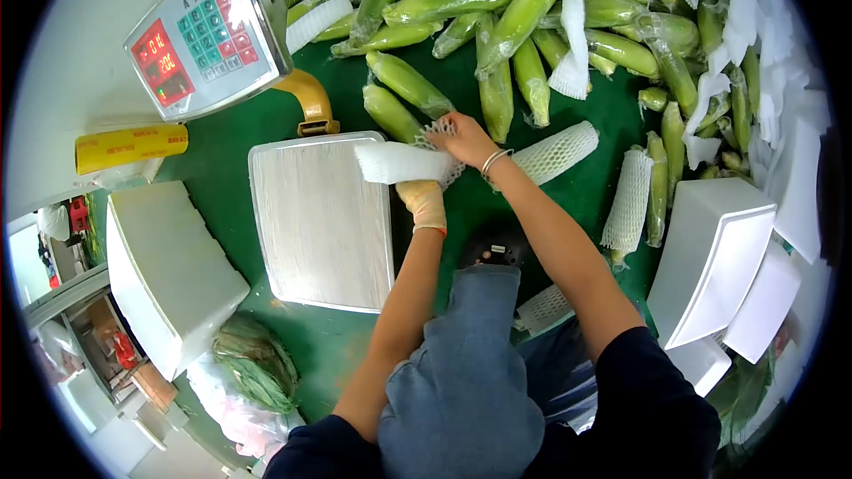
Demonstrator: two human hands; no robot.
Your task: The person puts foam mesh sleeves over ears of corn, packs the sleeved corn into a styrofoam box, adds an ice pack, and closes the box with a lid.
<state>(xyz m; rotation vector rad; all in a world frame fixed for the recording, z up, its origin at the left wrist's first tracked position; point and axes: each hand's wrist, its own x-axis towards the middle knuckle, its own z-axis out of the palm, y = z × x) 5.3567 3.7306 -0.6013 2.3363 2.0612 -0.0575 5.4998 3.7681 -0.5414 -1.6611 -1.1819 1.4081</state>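
1. Together, my gloved left hand (422, 202) and bare right hand (463, 138) clasp a foam sleeve (390, 164) by the scale pan's (319, 235) corner, beside corn (389, 113).
2. Sleeving seems the step; next, I judge, calls for spreading its mouth.

The corn (521, 25) before me is showing a fresh light green, and the table (213, 200) is giving a much deeper green. The nets (404, 164) are wearing white mesh. On the pale grey plate (319, 231), faint streaks are running like wood grain. The display (161, 66) is glowing red; the keys (204, 31) are mixing teal and pinkish red. The roll (133, 147) is shining yellow, the apron (461, 372) is looking grey-blue, the sleeves (657, 399) dark navy.
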